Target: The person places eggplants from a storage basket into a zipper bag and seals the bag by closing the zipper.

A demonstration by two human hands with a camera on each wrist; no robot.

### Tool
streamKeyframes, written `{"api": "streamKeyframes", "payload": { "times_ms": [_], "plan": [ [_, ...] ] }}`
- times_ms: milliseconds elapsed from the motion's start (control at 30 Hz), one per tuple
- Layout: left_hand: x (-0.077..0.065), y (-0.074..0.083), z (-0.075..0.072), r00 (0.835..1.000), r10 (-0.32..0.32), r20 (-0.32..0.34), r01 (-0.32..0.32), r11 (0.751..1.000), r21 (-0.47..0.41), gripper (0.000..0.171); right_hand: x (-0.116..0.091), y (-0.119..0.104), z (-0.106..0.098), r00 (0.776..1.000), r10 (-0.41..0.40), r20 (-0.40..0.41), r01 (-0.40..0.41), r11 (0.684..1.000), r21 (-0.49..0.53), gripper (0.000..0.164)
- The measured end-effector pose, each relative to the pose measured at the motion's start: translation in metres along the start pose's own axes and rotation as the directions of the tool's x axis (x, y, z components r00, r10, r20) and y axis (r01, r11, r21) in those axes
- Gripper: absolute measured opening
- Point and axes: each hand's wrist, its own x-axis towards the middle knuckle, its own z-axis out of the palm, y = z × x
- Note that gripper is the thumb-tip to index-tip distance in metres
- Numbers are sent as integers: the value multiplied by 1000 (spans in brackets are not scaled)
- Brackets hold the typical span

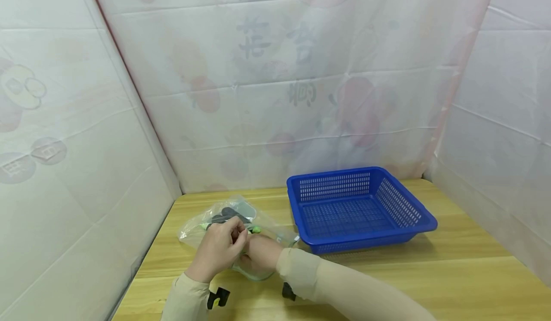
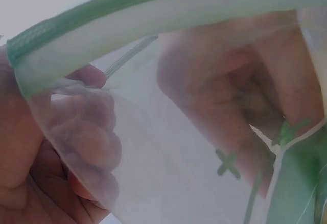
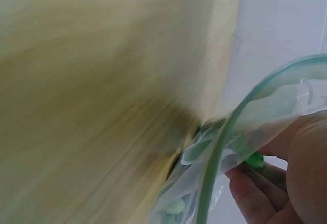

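Note:
A clear zip bag (image 1: 192,228) with a green-edged mouth lies on the table, its opening toward me. Inside it are several dark elongated things (image 1: 234,213) with bright green ends. My left hand (image 1: 218,247) pinches the edge of the bag's mouth and holds it up. Through the opening, my right hand (image 1: 262,252) reaches into the bag, seen through the film in the left wrist view. Its fingers pinch a bright green end (image 3: 254,160) in the right wrist view; the rest of that thing is hidden by the hand and the film.
A blue plastic basket (image 1: 360,242) with slatted walls stands on the wooden table (image 1: 465,273), right of the bag. Pale printed sheets (image 1: 267,120) hang behind the table and along both sides.

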Motion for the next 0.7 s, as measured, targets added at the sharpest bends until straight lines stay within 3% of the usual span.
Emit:
{"api": "streamKeyframes", "payload": {
  "times_ms": [300,700],
  "plan": [
    [1,0,-1,1000,9,-1,-9,1000,16,21,2,1,2,998,3,61,-1,999,-34,14],
    [-2,-3,-5,998,-53,18,53,999,4,18,-17,-1,-14,992,-116,54,116,993,2,31]
  ]
}}
